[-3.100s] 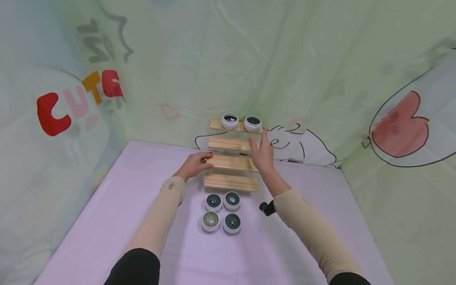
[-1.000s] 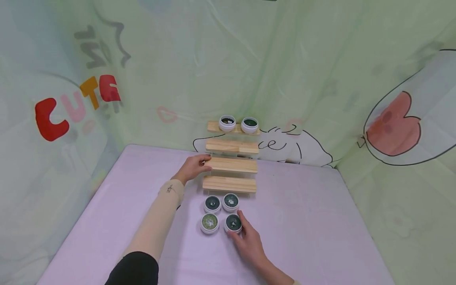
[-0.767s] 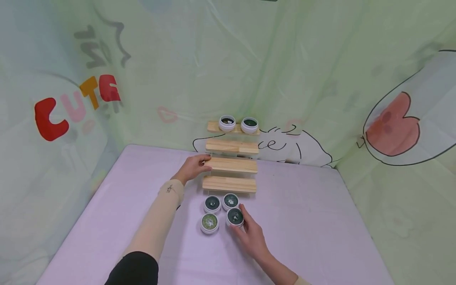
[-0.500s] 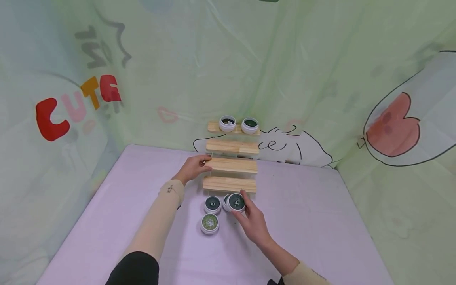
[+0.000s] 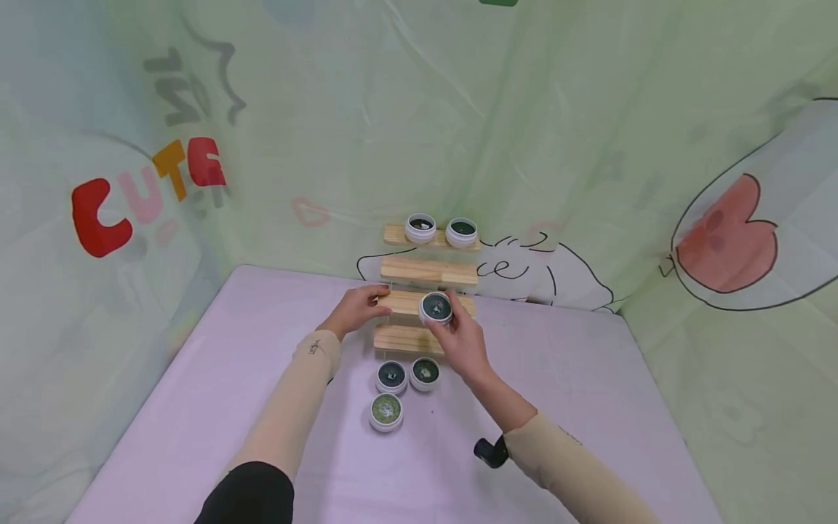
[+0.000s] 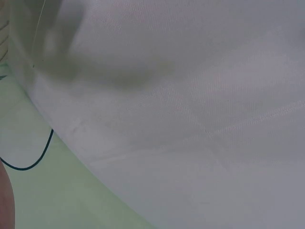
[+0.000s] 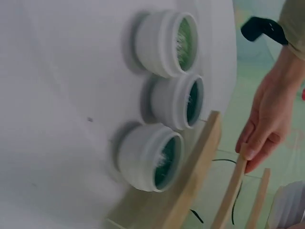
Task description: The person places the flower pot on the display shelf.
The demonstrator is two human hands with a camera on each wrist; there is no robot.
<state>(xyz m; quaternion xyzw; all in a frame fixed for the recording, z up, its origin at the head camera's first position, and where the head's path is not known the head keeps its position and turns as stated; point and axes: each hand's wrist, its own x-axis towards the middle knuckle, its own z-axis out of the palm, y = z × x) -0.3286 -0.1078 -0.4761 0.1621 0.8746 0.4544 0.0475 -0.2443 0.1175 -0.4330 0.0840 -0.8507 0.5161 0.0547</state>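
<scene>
My left hand (image 5: 356, 309) grips the left end of one board of a stepped wooden display rack (image 5: 409, 339), thumb and fingers around its edge. In the right wrist view that left hand (image 7: 271, 124) shows at the board's end. My right hand (image 5: 463, 338) holds a small white open jar (image 5: 436, 307) with dark contents, fingers at its right side; it overlaps the second board from the front. Two similar jars, the left one (image 5: 420, 228) and the right one (image 5: 462, 232), stand on the top board. The left wrist view shows mostly cloth.
Before the rack, three jars stand on the pale cloth-covered table (image 5: 556, 407): two dark-filled ones, left (image 5: 391, 375) and right (image 5: 425, 372), and one with speckled green contents (image 5: 386, 411). A printed green curtain (image 5: 340, 131) hangs behind and at the sides.
My right hand came down from the top of the rack, took the front-right jar from the table and lifted it up and away over the boards. My left hand stayed on the rack.
</scene>
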